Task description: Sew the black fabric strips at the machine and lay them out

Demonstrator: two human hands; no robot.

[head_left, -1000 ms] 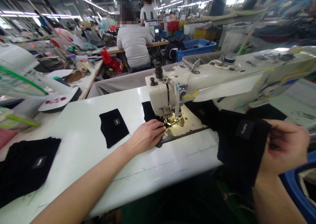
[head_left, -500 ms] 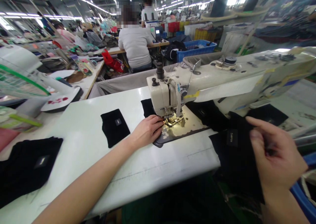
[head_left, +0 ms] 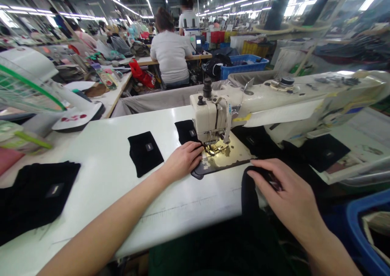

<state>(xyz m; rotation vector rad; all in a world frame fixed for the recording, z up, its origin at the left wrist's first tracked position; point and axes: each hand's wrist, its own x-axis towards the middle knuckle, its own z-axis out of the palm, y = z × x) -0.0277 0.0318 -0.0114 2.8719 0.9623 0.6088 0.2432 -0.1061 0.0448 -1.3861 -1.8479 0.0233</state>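
My left hand (head_left: 185, 158) rests at the left end of the needle plate (head_left: 234, 156), its bent fingers drawn together beside the presser foot (head_left: 215, 148). What its fingertips hold, if anything, is hidden. Behind them lies a black fabric piece (head_left: 184, 130) with a small label. My right hand (head_left: 284, 190) pinches another black fabric piece (head_left: 250, 192) between thumb and fingers at the table's front edge, the cloth hanging down from them. A small dark object in that palm is too unclear to name. The sewing machine head (head_left: 207, 115) stands above the plate.
Labelled black pieces lie on the white table (head_left: 109, 146): one piece (head_left: 145, 153) left of my hand, a larger stack (head_left: 39, 199) far left. More black cloth (head_left: 256, 140) lies under the machine arm. A fan (head_left: 27, 81) stands left, a blue bin (head_left: 359, 223) right. A person (head_left: 170, 57) sits ahead.
My right hand has moved left toward the needle plate with the black fabric piece, whose label no longer faces me. My left hand has stayed near the presser foot. The view has shifted slightly.
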